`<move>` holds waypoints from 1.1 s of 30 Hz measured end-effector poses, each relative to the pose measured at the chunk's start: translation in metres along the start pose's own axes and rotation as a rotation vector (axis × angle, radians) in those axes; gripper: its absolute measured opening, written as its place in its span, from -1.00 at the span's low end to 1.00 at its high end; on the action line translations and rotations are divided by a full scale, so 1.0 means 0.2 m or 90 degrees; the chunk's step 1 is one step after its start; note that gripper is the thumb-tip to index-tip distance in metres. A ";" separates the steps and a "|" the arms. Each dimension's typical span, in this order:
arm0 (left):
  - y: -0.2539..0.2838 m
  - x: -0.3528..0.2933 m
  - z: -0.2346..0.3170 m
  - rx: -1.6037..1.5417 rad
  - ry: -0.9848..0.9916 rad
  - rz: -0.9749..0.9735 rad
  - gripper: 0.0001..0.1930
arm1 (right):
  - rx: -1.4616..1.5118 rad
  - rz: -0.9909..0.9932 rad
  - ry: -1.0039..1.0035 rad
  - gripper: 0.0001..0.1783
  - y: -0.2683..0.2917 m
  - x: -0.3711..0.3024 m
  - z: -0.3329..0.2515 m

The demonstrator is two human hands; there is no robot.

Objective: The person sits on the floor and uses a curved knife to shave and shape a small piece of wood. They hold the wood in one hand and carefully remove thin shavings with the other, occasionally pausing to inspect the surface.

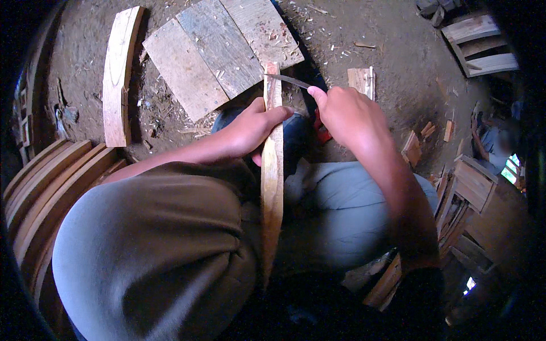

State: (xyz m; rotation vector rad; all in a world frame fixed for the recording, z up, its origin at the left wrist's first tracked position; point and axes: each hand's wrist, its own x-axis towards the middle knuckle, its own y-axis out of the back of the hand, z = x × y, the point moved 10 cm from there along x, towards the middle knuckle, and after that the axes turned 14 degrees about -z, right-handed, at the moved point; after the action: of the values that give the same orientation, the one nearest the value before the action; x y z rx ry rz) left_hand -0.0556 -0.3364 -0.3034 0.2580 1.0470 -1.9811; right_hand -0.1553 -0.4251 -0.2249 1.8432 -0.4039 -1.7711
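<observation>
Woodworking workshop: brown bare-earth floor (406,68) (strewn with small pale wood shavings (196,131)); stack of long brown wooden boards (56,187); pale rectangular slatted wooden frame (475,29).

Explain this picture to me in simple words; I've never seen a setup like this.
There is no machine here, just a person's two bare hands. The only picture comes from a wide fisheye camera worn on the head, looking down, so straight edges bend near the rim.

The left hand grips a long, narrow wooden strip, which runs back toward the body. The right hand holds a knife, its blade at the strip's far end; the fist hides the handle.

Beyond the strip, a panel of three planks sits with curled shavings on it. On the dirt floor lie wood scraps, and to the left a loose board.
</observation>
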 end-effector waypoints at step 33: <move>0.05 -0.02 -0.06 0.020 0.015 0.033 -0.60 | -0.095 -0.025 0.006 -0.35 0.02 0.05 -0.04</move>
State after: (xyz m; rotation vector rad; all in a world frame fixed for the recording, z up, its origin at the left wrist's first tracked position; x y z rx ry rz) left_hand -0.0480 -0.3271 -0.3153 0.3235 1.0154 -1.9532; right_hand -0.1468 -0.4328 -0.2317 1.7654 -0.2265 -1.7685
